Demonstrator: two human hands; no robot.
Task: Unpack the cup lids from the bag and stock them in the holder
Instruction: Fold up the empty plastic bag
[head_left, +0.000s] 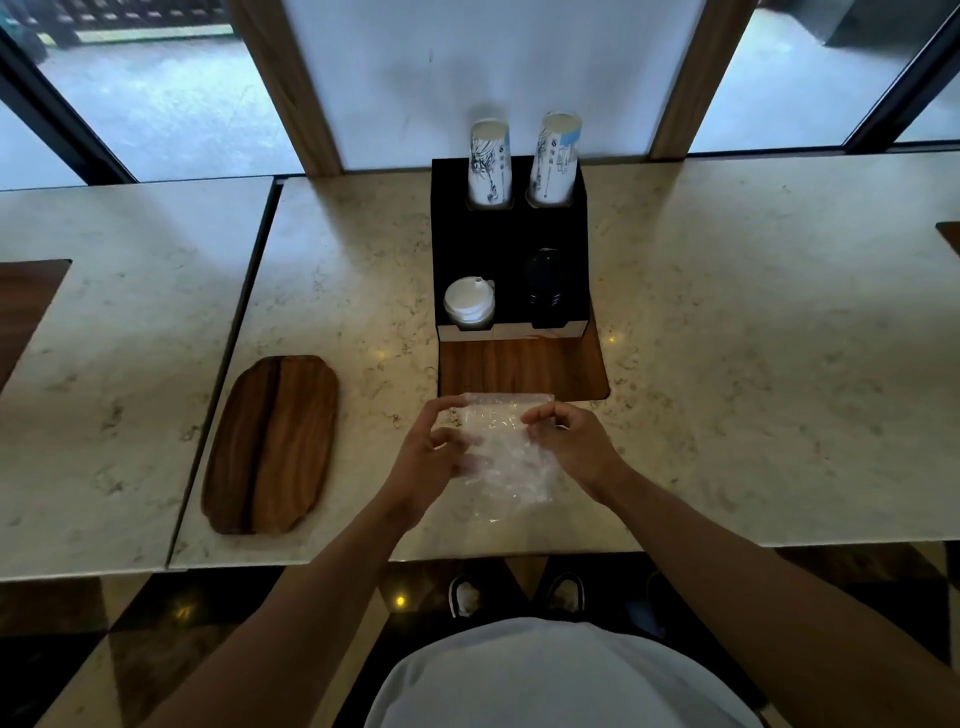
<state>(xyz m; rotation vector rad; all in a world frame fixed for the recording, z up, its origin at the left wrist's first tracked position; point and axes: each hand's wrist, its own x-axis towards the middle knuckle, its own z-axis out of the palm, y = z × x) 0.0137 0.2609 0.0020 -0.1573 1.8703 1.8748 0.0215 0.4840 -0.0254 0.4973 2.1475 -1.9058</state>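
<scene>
Both hands are on the bag (506, 457), which is held just above the counter (727, 312) at its near edge, directly in front of the holder (509, 244).

Left hand (434, 454): fingers curled round the bag's left side, thumb and forefinger pinching near the top left corner. Right hand (569, 441): fingertips pinching the top right edge. My read is that the two pinches on opposite sides of the mouth are there to pull it open, so this is the opening step and nothing is unpacked yet.

Bag orientation: long axis runs away from the person, mouth end pointing at the holder, closed end toward the body. The bag is clear and crinkled; I can't make out separate lids inside.

Holder layout explains the positioning:
- back row: two cup stacks (491, 161), upside down
- front left slot: white lids (469, 304), already a short stack
- front right slot: black lids (545, 288)

The bag's contents look pale, so the front left slot is the likely target, but that's not certain. Holding the bag centred and close keeps the reach to either front slot short.

A wooden tray (272, 444) lies to the left, well apart from the bag, unused.
</scene>
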